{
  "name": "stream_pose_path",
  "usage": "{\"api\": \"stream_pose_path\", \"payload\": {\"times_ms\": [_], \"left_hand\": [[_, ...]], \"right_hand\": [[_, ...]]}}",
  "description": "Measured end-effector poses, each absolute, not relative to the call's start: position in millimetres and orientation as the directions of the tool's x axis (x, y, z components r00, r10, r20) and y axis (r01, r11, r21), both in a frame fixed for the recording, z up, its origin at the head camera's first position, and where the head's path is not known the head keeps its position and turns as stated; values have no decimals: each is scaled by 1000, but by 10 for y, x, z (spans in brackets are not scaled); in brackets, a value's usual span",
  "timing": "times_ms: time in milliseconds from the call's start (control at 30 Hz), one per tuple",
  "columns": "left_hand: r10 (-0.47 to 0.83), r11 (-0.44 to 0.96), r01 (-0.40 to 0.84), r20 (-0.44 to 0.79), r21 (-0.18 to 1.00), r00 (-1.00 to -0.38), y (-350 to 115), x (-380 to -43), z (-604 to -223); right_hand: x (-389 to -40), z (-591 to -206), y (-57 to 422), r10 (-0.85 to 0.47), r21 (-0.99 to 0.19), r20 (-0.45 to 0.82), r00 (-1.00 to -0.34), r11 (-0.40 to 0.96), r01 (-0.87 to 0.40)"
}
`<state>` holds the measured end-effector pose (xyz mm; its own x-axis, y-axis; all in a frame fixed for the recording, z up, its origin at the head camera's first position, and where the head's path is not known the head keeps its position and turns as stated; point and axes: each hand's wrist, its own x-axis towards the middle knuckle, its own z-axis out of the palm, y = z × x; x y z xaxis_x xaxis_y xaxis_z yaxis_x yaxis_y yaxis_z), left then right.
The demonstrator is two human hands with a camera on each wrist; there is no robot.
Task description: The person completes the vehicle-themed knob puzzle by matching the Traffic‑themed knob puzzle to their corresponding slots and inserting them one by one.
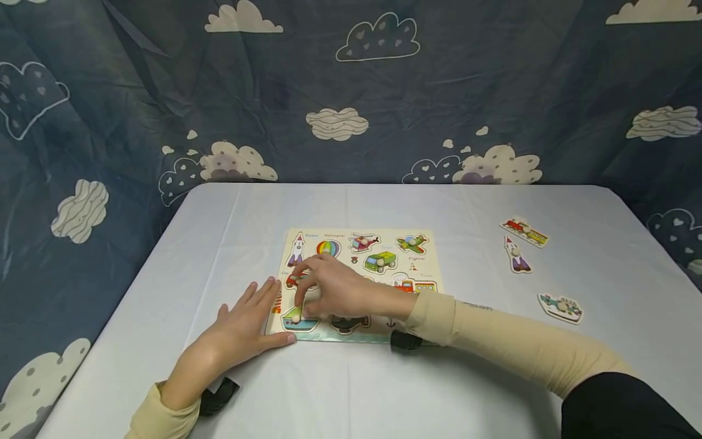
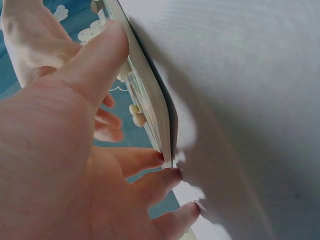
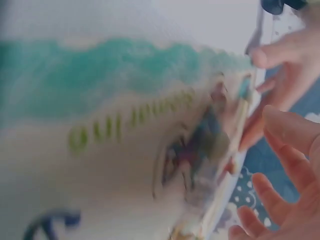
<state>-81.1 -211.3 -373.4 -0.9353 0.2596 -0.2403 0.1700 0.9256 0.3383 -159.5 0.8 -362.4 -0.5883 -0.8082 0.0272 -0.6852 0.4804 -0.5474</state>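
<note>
A wooden knob puzzle board (image 1: 378,335) printed with vehicles lies on the white table. My left hand (image 1: 238,332) rests at its lower left corner, thumb on the front edge, fingers spread by the left side; the left wrist view shows the thumb (image 2: 107,50) against the board's edge. My right hand (image 1: 334,286) hovers over the board's left part, fingers bent down beside the sailboat piece (image 1: 301,324), partly covering it. In the right wrist view its thumb and fingers stand apart, with no piece seen between them. The submarine piece (image 1: 349,324) sits right of the sailboat.
Loose on the table at the right lie a train piece (image 1: 524,232), a rocket piece (image 1: 517,255) and a whitish vehicle piece (image 1: 560,308). A balloon (image 1: 328,247), helicopter (image 1: 364,242), plane (image 1: 412,244) and green truck (image 1: 381,262) show on the board. A cloud-patterned cloth (image 1: 351,91) hangs behind.
</note>
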Motion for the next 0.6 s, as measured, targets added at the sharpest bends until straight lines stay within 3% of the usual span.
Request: {"api": "stream_pose_path", "payload": {"times_ms": [600], "left_hand": [[248, 927, 159, -235, 340, -940, -2084, -783, -3722]], "right_hand": [[-1565, -3229, 627, -697, -661, 121, -707, 475, -582]]}}
